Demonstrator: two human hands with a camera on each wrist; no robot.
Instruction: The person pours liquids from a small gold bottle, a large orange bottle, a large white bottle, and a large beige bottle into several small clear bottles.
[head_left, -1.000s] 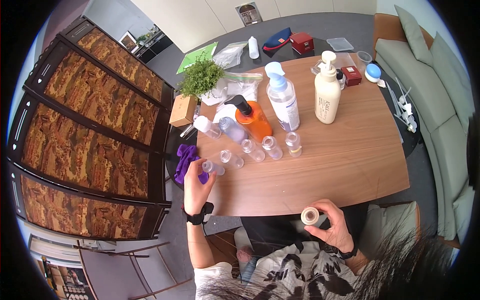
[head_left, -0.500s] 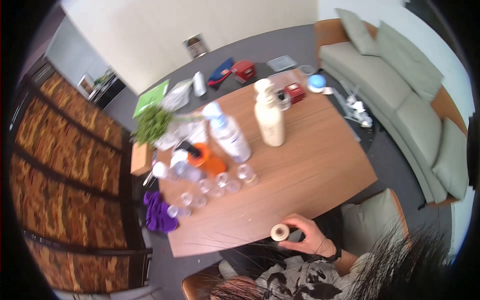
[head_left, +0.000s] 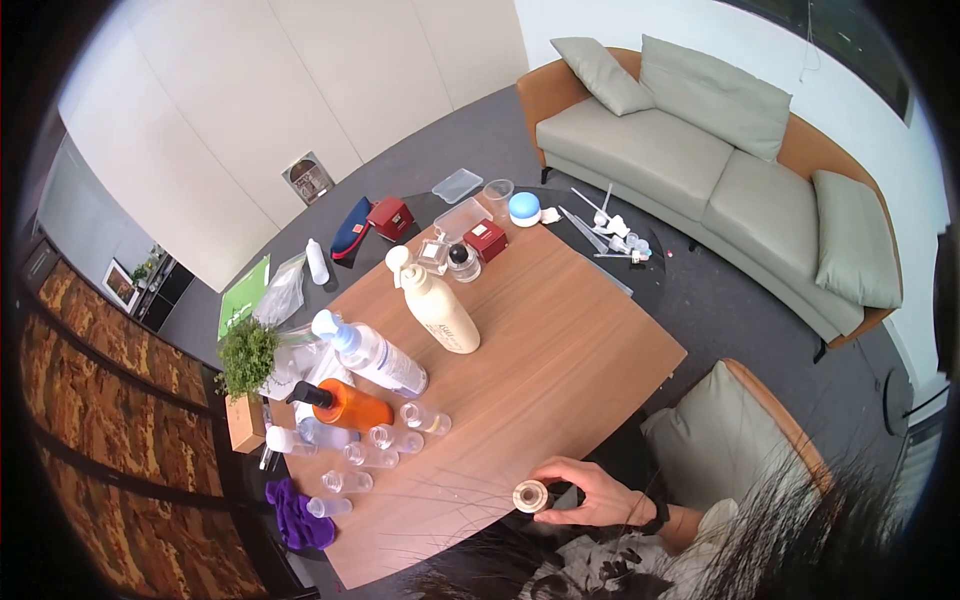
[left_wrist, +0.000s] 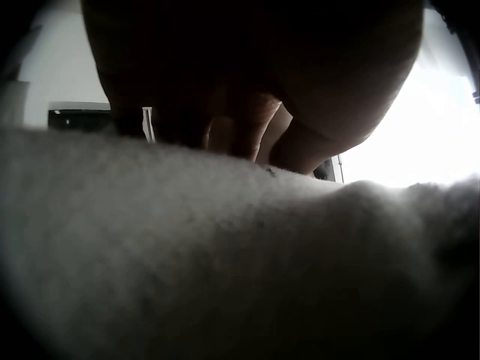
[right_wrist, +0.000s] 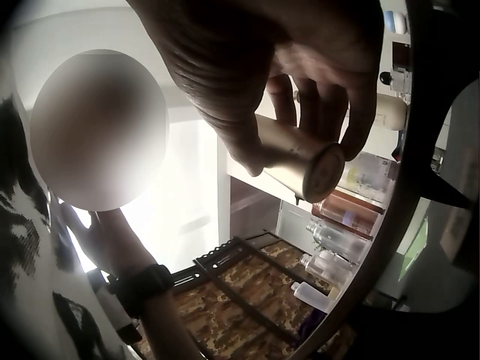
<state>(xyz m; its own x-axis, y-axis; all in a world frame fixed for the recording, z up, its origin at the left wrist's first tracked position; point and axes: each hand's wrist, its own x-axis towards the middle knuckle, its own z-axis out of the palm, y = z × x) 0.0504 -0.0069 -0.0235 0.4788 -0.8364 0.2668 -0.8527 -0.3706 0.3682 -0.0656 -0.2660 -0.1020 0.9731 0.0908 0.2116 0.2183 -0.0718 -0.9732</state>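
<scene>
My right hand pinches a small beige-gold cylindrical bottle between thumb and fingers at the table's near edge. Its round, ringed end faces up in the head view; the right wrist view shows the beige-gold side and a darker end. Outside the head view, my left hand is raised beside my body, below the blurred oval. Its fingers reach down behind pale fuzzy material in the left wrist view, and their tips are hidden. Several small clear bottles stand in a row on the table, left of my right hand.
Behind that row stand an orange pump bottle, a clear bottle with a pale blue pump and a cream pump bottle. A purple cloth lies at the left edge. Red boxes and a blue-lidded jar are farther back.
My left hand has left the end small clear bottle and gone out of the head view. The head view has swung right, bringing more sofa in. My right hand still holds the beige-gold bottle.
</scene>
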